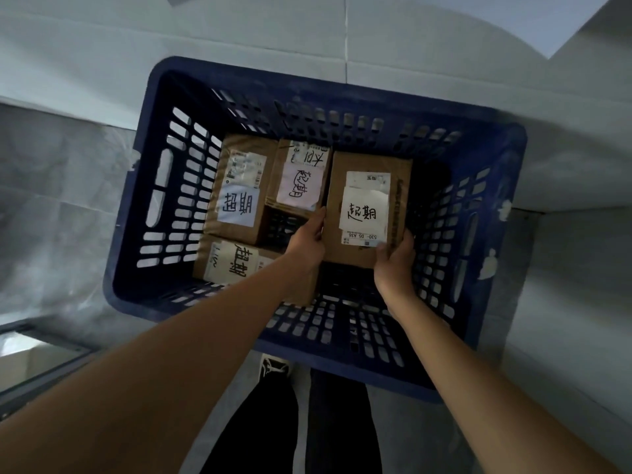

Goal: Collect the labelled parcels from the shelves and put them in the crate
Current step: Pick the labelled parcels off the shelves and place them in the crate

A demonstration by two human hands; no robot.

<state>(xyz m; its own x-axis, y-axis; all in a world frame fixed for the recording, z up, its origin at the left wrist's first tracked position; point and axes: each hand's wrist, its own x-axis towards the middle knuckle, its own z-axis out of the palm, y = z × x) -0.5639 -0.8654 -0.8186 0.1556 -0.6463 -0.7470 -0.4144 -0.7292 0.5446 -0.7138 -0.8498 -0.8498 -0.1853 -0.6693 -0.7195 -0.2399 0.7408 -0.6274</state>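
Both hands grip one brown parcel (366,213) inside the blue crate (478,138): the left hand (306,242) clasps its left edge, the right hand (393,260) its near right corner. The parcel's white handwritten label (364,208) faces up. Three more labelled parcels lie in the crate's left half, one (236,196) at the left wall, one (299,179) beside it, one (232,263) nearest. The crate stands on the pale floor (68,200).
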